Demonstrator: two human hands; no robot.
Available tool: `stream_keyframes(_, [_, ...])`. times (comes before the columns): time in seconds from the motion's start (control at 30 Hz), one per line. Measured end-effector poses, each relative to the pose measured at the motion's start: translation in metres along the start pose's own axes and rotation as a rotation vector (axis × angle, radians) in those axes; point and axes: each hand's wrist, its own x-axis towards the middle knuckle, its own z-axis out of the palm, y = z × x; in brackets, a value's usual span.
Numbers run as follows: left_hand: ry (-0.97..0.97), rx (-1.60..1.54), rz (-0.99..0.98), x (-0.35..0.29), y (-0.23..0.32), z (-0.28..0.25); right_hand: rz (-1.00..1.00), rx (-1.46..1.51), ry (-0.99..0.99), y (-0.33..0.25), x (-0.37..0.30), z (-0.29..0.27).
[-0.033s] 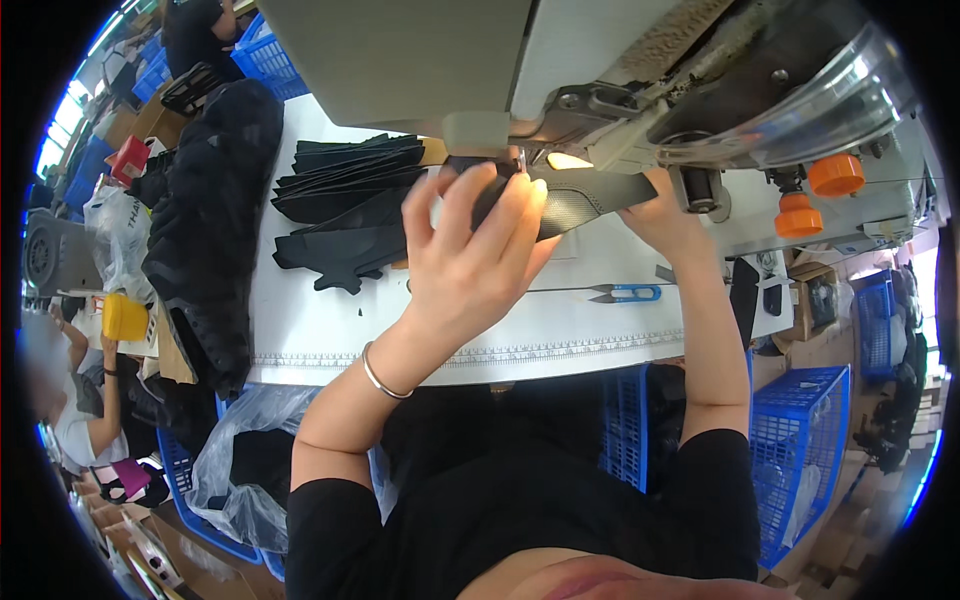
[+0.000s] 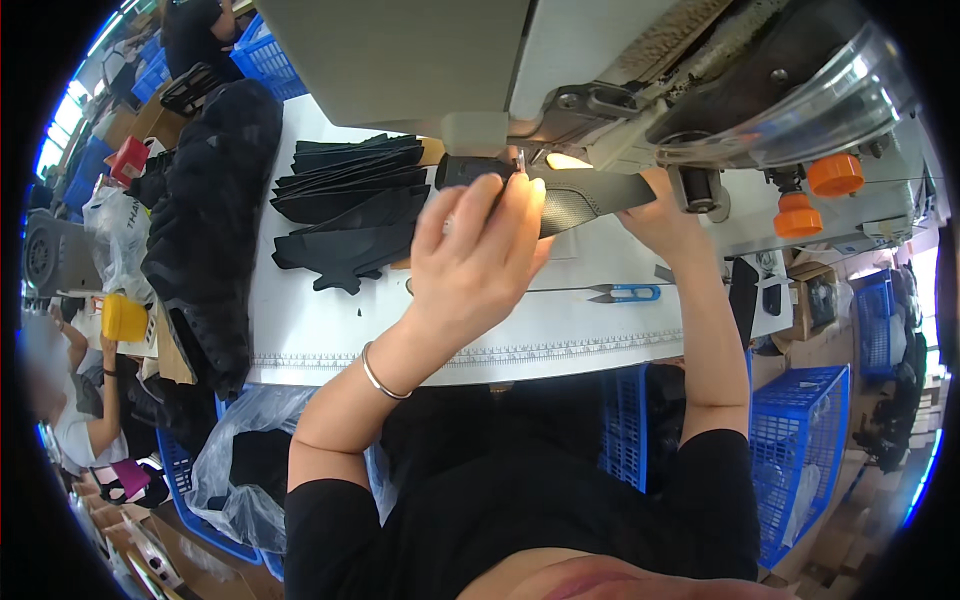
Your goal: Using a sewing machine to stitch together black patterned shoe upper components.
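A dark grey fabric piece (image 2: 590, 192) with a curved stitched line stretches under the needle area of a sewing machine (image 2: 520, 158). My left hand (image 2: 470, 245) has its fingertips on the piece close to the needle, with the thumb at its lower edge; the grip is partly hidden. At the other end, my right hand (image 2: 668, 222) pinches the piece, its fingertips mostly out of sight behind it. Left of my left hand lies a fanned stack of black fabric pieces (image 2: 350, 180), with another black cut piece (image 2: 340, 255) at its near side.
Blue-handled thread snips (image 2: 625, 293) lie on the white table (image 2: 560, 325), above a ruler strip along its front edge. A black bundle (image 2: 210, 220) covers the table's left side. Blue baskets (image 2: 800, 450) stand below. At far left another person (image 2: 85, 400) touches a yellow container (image 2: 124, 317).
My left hand has shifted slightly to the right, its outer fingers drawing in and uncovering more dark material beside the needle. My right hand stays nearly in place.
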Motion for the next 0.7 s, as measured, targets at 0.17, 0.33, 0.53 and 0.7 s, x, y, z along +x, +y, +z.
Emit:
stream_keyframes(0.17, [0.035,0.241,0.057,-0.001,0.012,0.011,-0.165,-0.189,0.005,-0.006,-0.007,-0.007])
stream_keyframes(0.33, [0.164,0.25,0.128,0.001,0.002,0.022,0.069,-0.179,-0.046,-0.03,-0.012,-0.008])
stream_keyframes(0.53, [0.205,0.217,0.141,0.007,-0.002,0.023,0.067,-0.143,0.024,-0.038,-0.012,-0.002])
stream_keyframes(0.7, [0.207,0.166,0.159,0.008,-0.004,0.021,0.169,-0.151,-0.002,-0.057,-0.011,-0.005])
